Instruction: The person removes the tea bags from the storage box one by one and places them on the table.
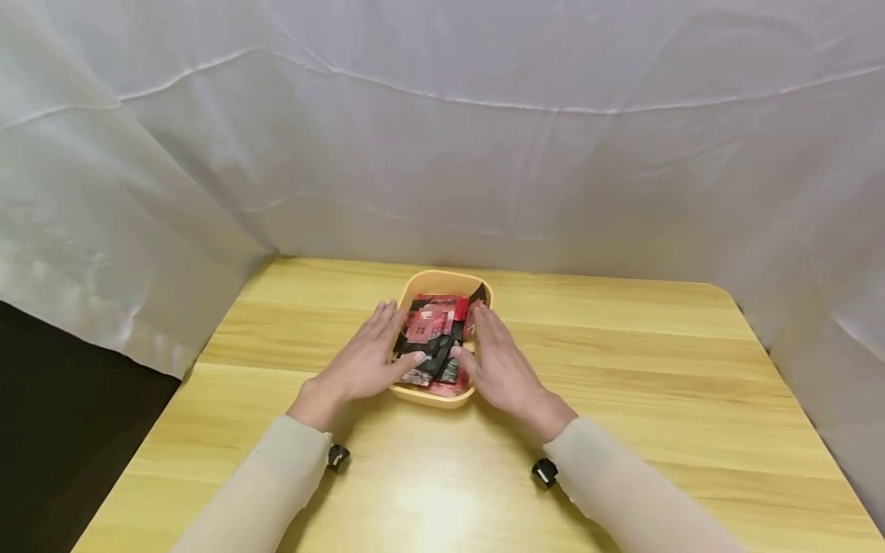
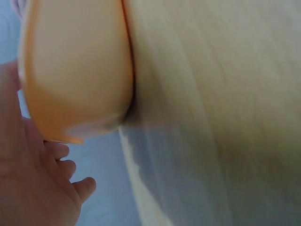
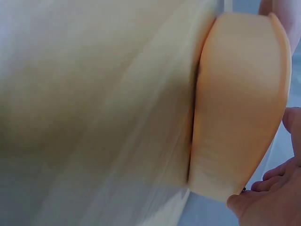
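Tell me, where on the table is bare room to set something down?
The table is bare from the right hand to the right edge, and from the left hand to the left edge. Crowded: the yellow container, holding packets, between both hands.

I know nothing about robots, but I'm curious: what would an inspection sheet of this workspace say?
Surface: wood-grain table, glare near the front.
Job's things: yellow-orange tub resting on the table, holding red-and-black packets.
Clutter: nothing seen.
Hands: left hand and right hand at opposite sides of the tub, fingers extended, thumbs over the packets.
Cables: nothing seen.
Surroundings: pale, creased cloth behind and at both sides; dark area at left.
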`<state>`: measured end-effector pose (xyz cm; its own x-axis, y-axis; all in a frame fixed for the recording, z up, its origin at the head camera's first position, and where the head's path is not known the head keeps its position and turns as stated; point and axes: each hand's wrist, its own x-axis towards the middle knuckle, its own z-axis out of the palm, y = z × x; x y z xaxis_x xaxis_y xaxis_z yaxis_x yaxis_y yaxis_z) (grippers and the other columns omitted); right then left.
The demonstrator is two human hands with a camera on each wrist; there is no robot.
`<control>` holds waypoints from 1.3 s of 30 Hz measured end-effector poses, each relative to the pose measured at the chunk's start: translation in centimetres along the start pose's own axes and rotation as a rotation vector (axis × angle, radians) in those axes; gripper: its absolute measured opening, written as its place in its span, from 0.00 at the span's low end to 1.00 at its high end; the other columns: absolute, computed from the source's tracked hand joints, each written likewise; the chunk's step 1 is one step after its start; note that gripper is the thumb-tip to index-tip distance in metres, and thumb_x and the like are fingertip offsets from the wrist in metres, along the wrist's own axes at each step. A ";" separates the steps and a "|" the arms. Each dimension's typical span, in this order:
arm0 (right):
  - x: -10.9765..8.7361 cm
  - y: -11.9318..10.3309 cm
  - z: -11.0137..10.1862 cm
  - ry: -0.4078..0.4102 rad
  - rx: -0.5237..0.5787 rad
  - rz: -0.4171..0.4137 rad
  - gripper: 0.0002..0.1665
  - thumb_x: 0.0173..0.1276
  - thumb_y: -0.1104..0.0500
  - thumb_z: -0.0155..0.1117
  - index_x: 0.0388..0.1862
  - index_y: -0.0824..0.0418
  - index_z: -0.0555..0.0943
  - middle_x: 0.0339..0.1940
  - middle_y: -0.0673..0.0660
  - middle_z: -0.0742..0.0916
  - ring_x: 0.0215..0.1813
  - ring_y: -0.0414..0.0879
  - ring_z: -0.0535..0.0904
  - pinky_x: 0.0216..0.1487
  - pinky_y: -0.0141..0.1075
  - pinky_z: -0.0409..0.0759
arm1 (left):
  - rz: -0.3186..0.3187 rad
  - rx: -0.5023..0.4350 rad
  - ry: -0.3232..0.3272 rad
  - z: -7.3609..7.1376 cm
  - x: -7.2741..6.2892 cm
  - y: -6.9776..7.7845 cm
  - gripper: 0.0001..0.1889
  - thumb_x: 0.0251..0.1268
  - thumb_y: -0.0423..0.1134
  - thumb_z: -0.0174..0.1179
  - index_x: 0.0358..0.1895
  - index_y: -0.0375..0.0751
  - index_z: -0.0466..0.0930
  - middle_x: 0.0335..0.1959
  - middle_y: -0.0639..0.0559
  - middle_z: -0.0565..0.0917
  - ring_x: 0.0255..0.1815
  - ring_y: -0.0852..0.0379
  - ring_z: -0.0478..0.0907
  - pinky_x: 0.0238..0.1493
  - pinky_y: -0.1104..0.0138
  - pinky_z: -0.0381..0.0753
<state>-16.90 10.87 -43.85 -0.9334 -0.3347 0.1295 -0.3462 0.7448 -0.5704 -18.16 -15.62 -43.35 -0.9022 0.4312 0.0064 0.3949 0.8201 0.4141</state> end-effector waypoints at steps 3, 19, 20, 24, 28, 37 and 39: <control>-0.3 0.1 0.2 0.002 -0.018 -0.027 0.49 0.84 0.45 0.55 0.87 0.70 0.46 0.88 0.68 0.53 0.88 0.62 0.47 0.87 0.54 0.49 | -0.009 -0.027 -0.014 0.4 0.4 -0.1 0.54 0.76 0.73 0.46 0.87 0.38 0.40 0.88 0.41 0.38 0.89 0.44 0.33 0.87 0.47 0.44; -0.7 0.2 1.0 -0.028 -0.057 -0.104 0.44 0.85 0.49 0.53 0.86 0.70 0.50 0.88 0.67 0.55 0.89 0.61 0.47 0.87 0.54 0.50 | -0.034 0.016 0.012 0.9 -2.5 0.3 0.56 0.74 0.74 0.49 0.87 0.35 0.41 0.88 0.37 0.37 0.89 0.38 0.37 0.85 0.41 0.47; -0.6 0.0 1.2 -0.033 -0.054 -0.105 0.44 0.85 0.49 0.53 0.86 0.69 0.49 0.88 0.67 0.55 0.89 0.61 0.47 0.87 0.53 0.49 | -0.036 0.018 0.016 0.8 -2.7 0.2 0.56 0.74 0.74 0.49 0.87 0.35 0.41 0.88 0.36 0.38 0.89 0.37 0.37 0.85 0.41 0.48; -0.3 -0.6 1.6 -0.049 -0.045 -0.113 0.44 0.85 0.48 0.53 0.87 0.69 0.49 0.88 0.66 0.55 0.89 0.60 0.46 0.87 0.52 0.49 | -0.051 0.019 0.017 0.6 -3.3 -0.3 0.57 0.73 0.75 0.49 0.87 0.34 0.40 0.88 0.36 0.38 0.89 0.37 0.37 0.85 0.40 0.46; -0.1 -0.7 1.7 -0.064 -0.047 -0.116 0.44 0.86 0.48 0.52 0.87 0.69 0.49 0.88 0.66 0.54 0.89 0.58 0.45 0.87 0.52 0.48 | -0.057 0.021 0.003 0.3 -3.4 -0.5 0.57 0.74 0.75 0.48 0.86 0.34 0.40 0.88 0.36 0.38 0.89 0.37 0.35 0.85 0.40 0.45; -0.1 -0.4 1.2 -0.071 -0.041 -0.125 0.44 0.85 0.50 0.52 0.87 0.68 0.47 0.89 0.66 0.53 0.89 0.58 0.44 0.87 0.53 0.49 | -0.028 0.003 -0.016 -0.2 -1.1 -0.3 0.58 0.74 0.75 0.48 0.86 0.31 0.40 0.88 0.36 0.38 0.89 0.37 0.33 0.86 0.41 0.44; -0.2 -0.3 1.1 -0.075 -0.037 -0.123 0.44 0.85 0.50 0.52 0.87 0.68 0.47 0.89 0.65 0.52 0.89 0.59 0.44 0.87 0.54 0.49 | -0.032 -0.003 -0.025 -0.1 -0.7 -0.2 0.58 0.73 0.76 0.48 0.86 0.32 0.40 0.88 0.36 0.37 0.89 0.39 0.32 0.86 0.41 0.44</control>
<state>-16.49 10.09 -44.56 -0.8746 -0.4657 0.1347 -0.4618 0.7160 -0.5235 -17.62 -16.11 -43.35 -0.9098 0.4140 -0.0293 0.3654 0.8324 0.4166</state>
